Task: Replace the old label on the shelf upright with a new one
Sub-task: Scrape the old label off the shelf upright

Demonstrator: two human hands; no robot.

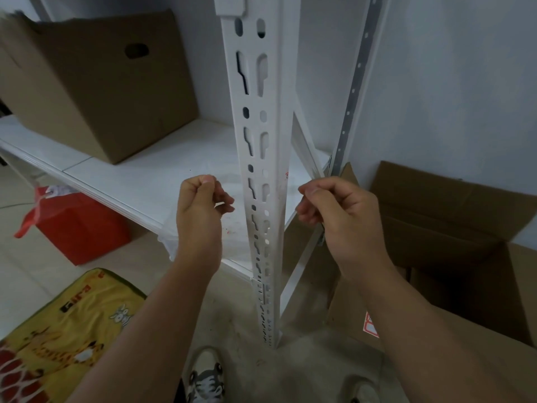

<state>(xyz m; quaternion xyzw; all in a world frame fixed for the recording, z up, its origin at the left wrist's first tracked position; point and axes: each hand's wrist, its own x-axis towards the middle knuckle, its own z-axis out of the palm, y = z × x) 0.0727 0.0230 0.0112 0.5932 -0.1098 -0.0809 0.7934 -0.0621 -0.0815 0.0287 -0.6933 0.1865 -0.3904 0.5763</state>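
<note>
A white slotted shelf upright [263, 158] is seen rising from the floor [305, 362] through the middle of the view, its face punched with keyhole slots and round holes. No label can be made out on it with certainty — only faint red marks and smudges are visible on its right edge and on the white shelf board [162, 173] beside it.

The left hand [203, 205] is held just left of the upright, apart from it, with the fingers curled and thumb and forefinger pressed together; whether anything is pinched between them cannot be told. The right hand [334, 207] is held just right of the upright, likewise curled with its fingertips closed together, and what it grips, if anything, cannot be told.

A closed cardboard box [96, 88] with a handle cut-out is set on the shelf board at the left. An open cardboard box [453, 228] with raised flaps is placed on the floor at the right, against the wall. A red bag [75, 225] is seen under the shelf board, and a yellow printed bag [64, 338] lies at the lower left. Two sneakers [205, 376] are visible at the bottom edge.
</note>
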